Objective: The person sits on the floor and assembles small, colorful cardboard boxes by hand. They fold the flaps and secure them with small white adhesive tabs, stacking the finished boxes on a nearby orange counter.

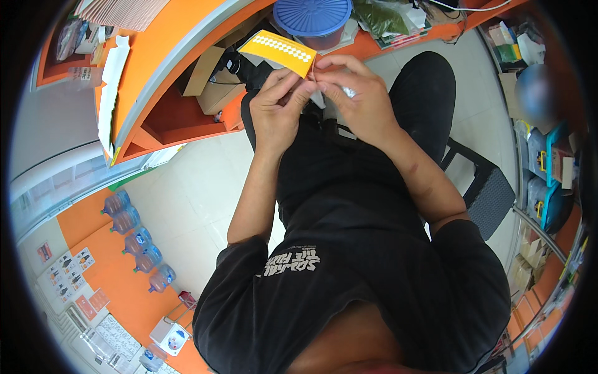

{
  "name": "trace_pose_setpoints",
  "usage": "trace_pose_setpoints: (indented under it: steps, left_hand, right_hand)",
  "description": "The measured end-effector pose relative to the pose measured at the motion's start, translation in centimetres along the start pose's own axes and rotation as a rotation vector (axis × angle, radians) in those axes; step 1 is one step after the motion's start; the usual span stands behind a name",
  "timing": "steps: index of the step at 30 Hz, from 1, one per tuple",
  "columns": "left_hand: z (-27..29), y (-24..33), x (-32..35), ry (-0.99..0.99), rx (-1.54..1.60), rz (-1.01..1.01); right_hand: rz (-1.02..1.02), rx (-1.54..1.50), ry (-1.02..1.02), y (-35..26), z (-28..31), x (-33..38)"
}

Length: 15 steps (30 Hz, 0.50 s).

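Note:
A yellow card-like piece (278, 52) with a band of white diamond shapes is held up in front of me, over my lap. My left hand (278, 111) pinches its lower edge between thumb and fingers. At its right corner my right hand (360, 100) is closed, thumb and forefinger together near a thin reddish strand or edge. Between the two hands hangs a small whitish piece (317, 98); what it is I cannot make out. The fingers partly hide the lower part of the yellow piece.
Beyond my hands an orange desk (386, 45) bears a tub with a blue lid (313, 14) and a green packet (383, 20). Open orange shelving (180, 118) lies to the left. A black stool (483, 187) stands right, near loaded shelves. Several water bottles (137, 240) line the left.

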<state>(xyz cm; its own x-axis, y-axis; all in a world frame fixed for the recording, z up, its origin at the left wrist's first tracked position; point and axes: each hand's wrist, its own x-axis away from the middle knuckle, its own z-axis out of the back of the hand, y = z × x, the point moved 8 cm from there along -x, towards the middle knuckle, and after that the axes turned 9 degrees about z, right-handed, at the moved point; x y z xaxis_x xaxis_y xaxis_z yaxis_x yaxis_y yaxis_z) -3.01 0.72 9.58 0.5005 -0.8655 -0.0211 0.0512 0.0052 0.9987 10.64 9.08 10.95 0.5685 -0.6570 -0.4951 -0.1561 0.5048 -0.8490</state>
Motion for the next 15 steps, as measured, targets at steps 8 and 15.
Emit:
trace_pose_setpoints:
  steps: [8, 15]
  left_hand:
    - [0.3, 0.6, -0.4, 0.274, 0.029, -0.010]
    - [0.5, 0.4, -0.5, 0.332, 0.090, 0.070]
  right_hand:
    - [0.046, 0.026, 0.018, 0.0, -0.9, -0.2]
    - [-0.091, 0.313, -0.043, 2.9, -1.4, 1.6]
